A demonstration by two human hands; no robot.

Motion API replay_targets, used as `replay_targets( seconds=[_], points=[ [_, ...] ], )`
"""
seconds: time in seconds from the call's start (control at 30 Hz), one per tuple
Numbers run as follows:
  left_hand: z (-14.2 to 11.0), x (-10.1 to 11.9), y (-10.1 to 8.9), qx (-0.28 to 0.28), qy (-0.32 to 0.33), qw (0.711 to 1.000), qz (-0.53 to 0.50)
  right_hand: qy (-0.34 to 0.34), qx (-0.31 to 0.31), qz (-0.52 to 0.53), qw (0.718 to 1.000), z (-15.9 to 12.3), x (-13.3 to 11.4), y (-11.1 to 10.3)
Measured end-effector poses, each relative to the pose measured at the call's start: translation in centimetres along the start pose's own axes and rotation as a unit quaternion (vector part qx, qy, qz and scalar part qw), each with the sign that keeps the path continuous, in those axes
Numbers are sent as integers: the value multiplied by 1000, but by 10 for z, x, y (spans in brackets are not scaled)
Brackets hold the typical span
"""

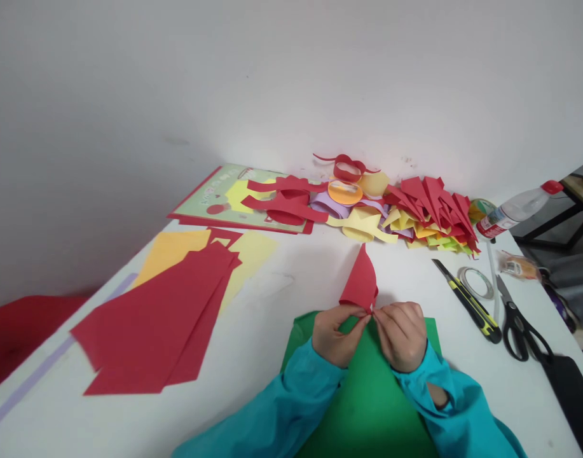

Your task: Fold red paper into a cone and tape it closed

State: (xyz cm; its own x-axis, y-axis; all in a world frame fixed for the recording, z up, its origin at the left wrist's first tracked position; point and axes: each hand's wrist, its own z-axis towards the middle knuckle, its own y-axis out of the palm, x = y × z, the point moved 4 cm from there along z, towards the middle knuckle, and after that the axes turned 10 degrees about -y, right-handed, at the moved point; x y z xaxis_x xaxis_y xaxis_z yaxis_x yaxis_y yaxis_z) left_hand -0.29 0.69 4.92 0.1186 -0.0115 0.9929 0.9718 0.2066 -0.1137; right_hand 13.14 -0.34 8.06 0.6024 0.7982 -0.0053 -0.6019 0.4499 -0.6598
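A small folded red paper piece stands pointed upward above a green paper sheet on the white table. My left hand pinches its lower edge from the left. My right hand pinches the same edge from the right, fingertips meeting my left hand's. Both wrists are in teal sleeves.
Loose red sheets over yellow ones lie at left. A craft booklet and a heap of coloured paper shapes line the wall. A utility knife, tape roll, scissors and a plastic bottle are at right.
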Motion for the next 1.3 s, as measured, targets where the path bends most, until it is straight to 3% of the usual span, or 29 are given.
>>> replay_targets(
  seconds=[0.3,0.7,1.3],
  points=[
    [-1,3,1,23,114,992,43,1,-2,11,1000,0,0,0],
    [-1,0,2,13,102,994,40,43,3,34,998,-3,4,2],
    [-6,8,1,40,204,973,103,1,-6,-8,1000,-4,0,2]
  ],
)
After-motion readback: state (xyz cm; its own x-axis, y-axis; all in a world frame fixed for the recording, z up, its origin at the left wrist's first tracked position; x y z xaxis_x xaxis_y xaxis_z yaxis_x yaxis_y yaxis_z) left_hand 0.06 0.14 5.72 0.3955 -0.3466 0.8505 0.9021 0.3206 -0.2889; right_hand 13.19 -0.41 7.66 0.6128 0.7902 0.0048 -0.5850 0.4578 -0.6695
